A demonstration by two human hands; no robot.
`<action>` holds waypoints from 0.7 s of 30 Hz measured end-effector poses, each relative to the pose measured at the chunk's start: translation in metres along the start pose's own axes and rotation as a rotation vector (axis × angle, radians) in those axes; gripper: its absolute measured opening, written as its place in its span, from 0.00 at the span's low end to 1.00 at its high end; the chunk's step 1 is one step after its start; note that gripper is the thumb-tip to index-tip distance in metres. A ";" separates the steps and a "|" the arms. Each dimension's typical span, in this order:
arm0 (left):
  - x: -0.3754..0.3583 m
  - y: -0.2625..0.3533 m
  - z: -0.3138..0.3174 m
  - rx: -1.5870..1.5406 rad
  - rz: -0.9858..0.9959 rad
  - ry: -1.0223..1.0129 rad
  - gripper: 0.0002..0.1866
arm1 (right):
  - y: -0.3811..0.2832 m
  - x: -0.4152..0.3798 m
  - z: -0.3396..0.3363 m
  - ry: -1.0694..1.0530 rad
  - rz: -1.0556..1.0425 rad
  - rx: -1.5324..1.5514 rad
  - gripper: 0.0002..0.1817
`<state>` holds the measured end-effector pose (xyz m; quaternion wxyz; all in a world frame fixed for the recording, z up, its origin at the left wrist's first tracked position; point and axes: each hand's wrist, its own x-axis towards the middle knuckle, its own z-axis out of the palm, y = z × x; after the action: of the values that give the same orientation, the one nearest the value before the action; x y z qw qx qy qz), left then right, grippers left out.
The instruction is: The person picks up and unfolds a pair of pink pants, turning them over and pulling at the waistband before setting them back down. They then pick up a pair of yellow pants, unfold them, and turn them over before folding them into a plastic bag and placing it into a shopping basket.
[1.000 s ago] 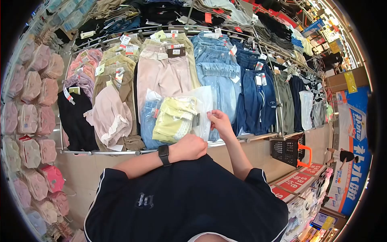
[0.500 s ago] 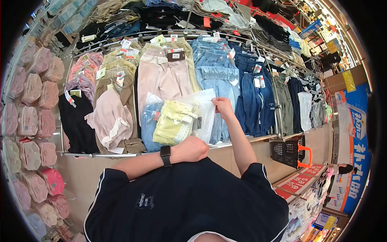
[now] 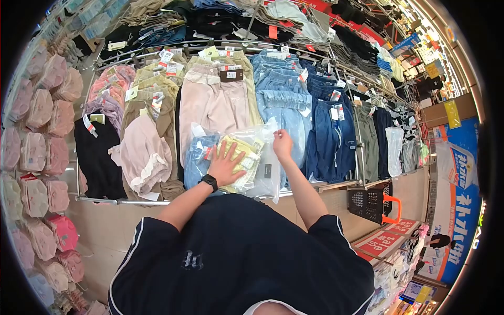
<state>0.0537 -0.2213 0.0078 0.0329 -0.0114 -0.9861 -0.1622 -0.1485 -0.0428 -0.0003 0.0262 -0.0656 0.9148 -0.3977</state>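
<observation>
My left hand (image 3: 227, 161), with a black watch (image 3: 210, 182) on its wrist, lies flat with fingers spread on a folded yellow garment (image 3: 251, 148) with white lace trim. The yellow garment appears to be inside a clear plastic bag (image 3: 270, 181) with a dark label (image 3: 268, 171). At the bag's upper right side, my right hand (image 3: 283, 143) is closed in a pinch on the plastic edge. A folded blue denim garment (image 3: 197, 157) in plastic lies just left of my left hand. Beneath are pale pink trousers (image 3: 215, 100).
Hanging trousers surround the bag, with light blue jeans (image 3: 283, 105) and navy trousers (image 3: 332, 131) to the right. A metal rail (image 3: 131, 201) runs along the front. A black basket (image 3: 367, 203) with an orange handle stands at right. Packaged items (image 3: 37, 199) hang at left.
My left hand has gone from a closed fist at the garment's lower edge to lying flat on it. The bag's loose right part now spreads lower. My right hand stays at its edge.
</observation>
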 end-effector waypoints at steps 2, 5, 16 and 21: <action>0.001 -0.002 0.008 -0.006 0.008 -0.007 0.37 | 0.002 -0.002 0.003 0.004 0.013 -0.042 0.06; 0.002 -0.003 0.013 -0.017 0.018 -0.023 0.37 | 0.015 -0.001 0.008 0.004 0.017 -0.018 0.06; 0.014 -0.011 0.032 -0.057 0.006 -0.104 0.37 | 0.023 -0.003 0.018 -0.024 0.135 0.103 0.10; 0.012 -0.012 0.019 -0.154 0.023 -0.076 0.36 | 0.001 -0.006 0.013 -0.008 0.207 0.131 0.09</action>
<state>0.0402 -0.2259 -0.0132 -0.0036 -0.0313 -0.9711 -0.2366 -0.1415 -0.0507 -0.0102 0.0751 0.0292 0.8885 -0.4517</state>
